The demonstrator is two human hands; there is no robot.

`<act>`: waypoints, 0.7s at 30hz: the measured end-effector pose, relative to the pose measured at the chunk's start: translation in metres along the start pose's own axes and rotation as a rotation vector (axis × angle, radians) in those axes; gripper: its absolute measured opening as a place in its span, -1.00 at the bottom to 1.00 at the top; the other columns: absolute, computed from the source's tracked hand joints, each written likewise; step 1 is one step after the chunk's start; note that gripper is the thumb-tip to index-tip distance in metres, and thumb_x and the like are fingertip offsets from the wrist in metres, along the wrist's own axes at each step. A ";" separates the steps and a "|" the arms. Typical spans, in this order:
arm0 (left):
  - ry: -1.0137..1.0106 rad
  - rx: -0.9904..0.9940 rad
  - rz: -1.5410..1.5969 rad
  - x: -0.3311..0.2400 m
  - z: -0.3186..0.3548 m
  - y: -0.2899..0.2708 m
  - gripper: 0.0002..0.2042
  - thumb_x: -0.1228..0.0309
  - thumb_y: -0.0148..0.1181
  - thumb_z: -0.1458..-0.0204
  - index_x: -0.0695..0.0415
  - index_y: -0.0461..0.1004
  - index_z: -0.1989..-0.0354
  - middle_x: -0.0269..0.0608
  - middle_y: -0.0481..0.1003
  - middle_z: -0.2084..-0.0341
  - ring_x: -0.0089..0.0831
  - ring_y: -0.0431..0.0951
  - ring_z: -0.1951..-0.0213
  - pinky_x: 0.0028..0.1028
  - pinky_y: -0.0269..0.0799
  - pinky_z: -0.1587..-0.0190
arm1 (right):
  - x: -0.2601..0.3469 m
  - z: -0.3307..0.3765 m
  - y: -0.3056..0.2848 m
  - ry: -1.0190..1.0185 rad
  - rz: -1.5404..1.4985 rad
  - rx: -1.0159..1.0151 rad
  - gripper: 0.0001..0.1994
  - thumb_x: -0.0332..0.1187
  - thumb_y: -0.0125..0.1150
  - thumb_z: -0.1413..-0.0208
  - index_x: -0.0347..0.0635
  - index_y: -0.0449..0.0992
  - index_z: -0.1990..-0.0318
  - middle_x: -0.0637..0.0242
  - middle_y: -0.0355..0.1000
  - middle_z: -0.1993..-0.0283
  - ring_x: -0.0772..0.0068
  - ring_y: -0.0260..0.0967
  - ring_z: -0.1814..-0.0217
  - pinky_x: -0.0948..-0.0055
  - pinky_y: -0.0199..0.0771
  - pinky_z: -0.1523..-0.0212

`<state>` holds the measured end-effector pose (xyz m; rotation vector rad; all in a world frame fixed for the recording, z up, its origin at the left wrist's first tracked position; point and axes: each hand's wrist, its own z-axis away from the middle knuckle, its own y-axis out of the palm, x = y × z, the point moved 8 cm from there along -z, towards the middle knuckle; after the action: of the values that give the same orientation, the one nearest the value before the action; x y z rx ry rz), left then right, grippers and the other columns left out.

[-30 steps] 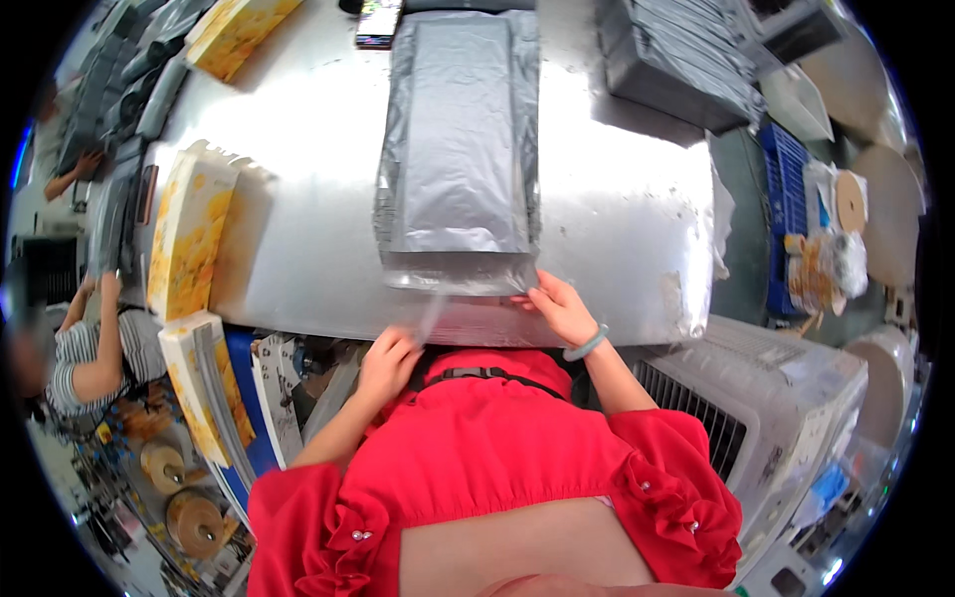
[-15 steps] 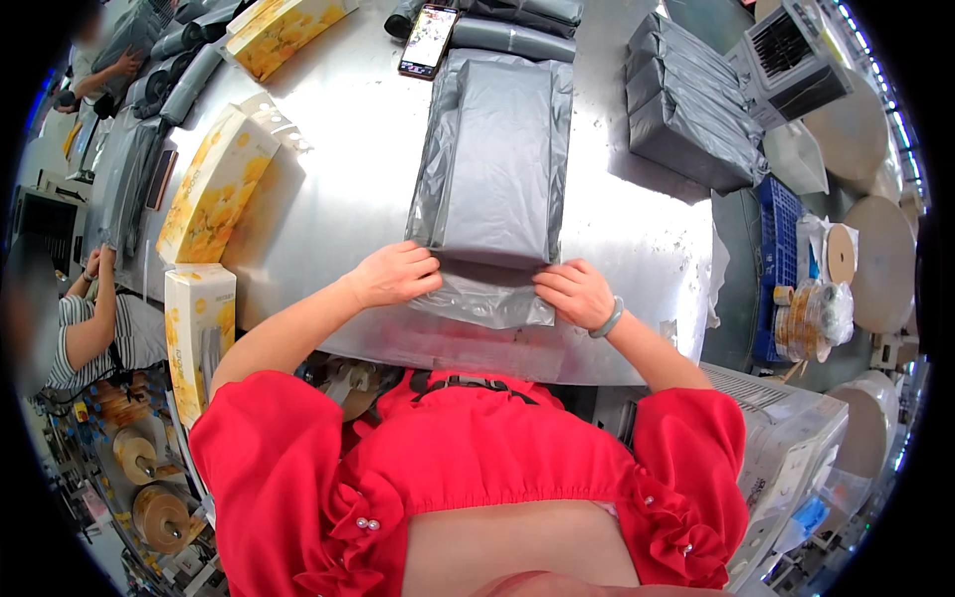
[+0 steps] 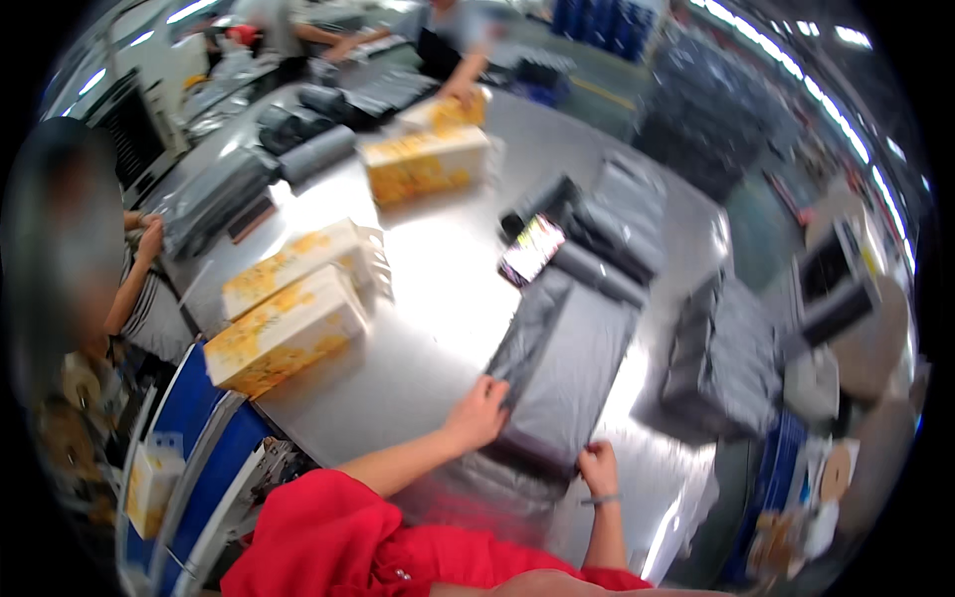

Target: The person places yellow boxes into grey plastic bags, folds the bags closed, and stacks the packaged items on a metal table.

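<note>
A grey plastic mailing bag (image 3: 575,360) with a box-shaped content lies before me on the metal table, its loose near flap hanging toward me. My left hand (image 3: 477,410) is closed on the bag's left edge, near the front. At the front right corner, my right hand (image 3: 599,470) pinches the same bag; a bracelet is on its wrist. Just beyond the bag's far end rests a lit phone (image 3: 532,251). The picture is smeared by motion, so the fingertips are not sharp.
On the metal table (image 3: 428,289), yellow-flowered white boxes (image 3: 288,333) stand at the left. Wrapped grey parcels (image 3: 724,363) are stacked at the right, and rolls of grey bags (image 3: 316,154) lie farther back. Co-workers are at the left and far sides. A blue conveyor (image 3: 194,443) adjoins at left.
The view has swung up and to the left, bringing co-workers and the conveyor into sight. Both hands are still on the bag, which has barely moved on the table.
</note>
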<state>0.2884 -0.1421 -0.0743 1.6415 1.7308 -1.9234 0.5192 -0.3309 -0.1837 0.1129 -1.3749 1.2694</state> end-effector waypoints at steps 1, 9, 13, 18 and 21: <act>0.089 -0.046 -0.039 -0.008 -0.005 -0.009 -0.61 0.43 0.17 0.07 0.12 0.26 0.03 0.06 0.27 0.14 0.05 0.40 0.17 -0.16 0.37 0.16 | 0.030 -0.015 -0.002 -0.022 -0.150 -0.032 -0.67 -0.30 0.11 -0.08 -0.38 0.38 0.10 0.12 0.43 0.19 0.20 0.39 0.18 0.30 0.37 0.11; 0.003 -0.038 0.466 -0.075 0.000 0.010 -0.53 0.39 -0.14 -0.14 0.23 0.06 -0.24 0.12 0.22 -0.08 0.00 0.24 -0.11 -0.28 0.16 -0.16 | 0.077 0.018 0.001 0.049 -1.298 0.306 -0.34 0.11 -0.05 -0.12 -0.27 0.22 -0.18 0.17 0.25 -0.16 0.16 0.21 -0.17 0.22 0.21 -0.19; 0.351 0.135 0.340 -0.122 0.036 0.029 -0.50 0.44 0.08 -0.02 0.17 0.18 -0.18 0.07 0.28 -0.04 0.01 0.36 -0.01 -0.26 0.33 -0.04 | 0.097 0.044 -0.097 -0.340 -0.991 0.537 -0.26 -0.19 0.07 0.12 -0.36 0.06 -0.25 0.06 0.14 -0.25 0.08 0.08 -0.30 0.20 0.03 -0.30; 0.294 -0.032 0.134 -0.046 0.045 -0.022 -0.55 0.40 0.07 -0.03 0.17 0.23 -0.14 0.06 0.32 -0.02 -0.03 0.36 -0.03 -0.30 0.29 -0.08 | 0.071 -0.005 -0.278 -0.462 0.878 -0.265 -0.10 -0.56 0.31 0.44 -0.27 0.09 -0.25 0.00 0.10 -0.24 -0.04 0.04 -0.29 0.20 -0.02 -0.29; -0.136 -0.243 -0.034 0.015 0.056 -0.109 -0.67 0.40 0.11 0.02 0.20 0.35 0.06 0.00 0.38 0.15 -0.05 0.42 0.10 -0.28 0.36 0.05 | 0.012 -0.050 -0.283 -0.231 1.013 -0.428 -0.25 -0.62 0.02 0.24 -0.18 0.07 -0.27 0.01 0.06 -0.27 -0.04 -0.06 -0.35 -0.03 0.01 -0.19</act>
<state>0.1762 -0.1363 -0.0239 1.3743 1.8625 -1.7121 0.7468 -0.4017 -0.0228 -0.8544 -1.9712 1.7511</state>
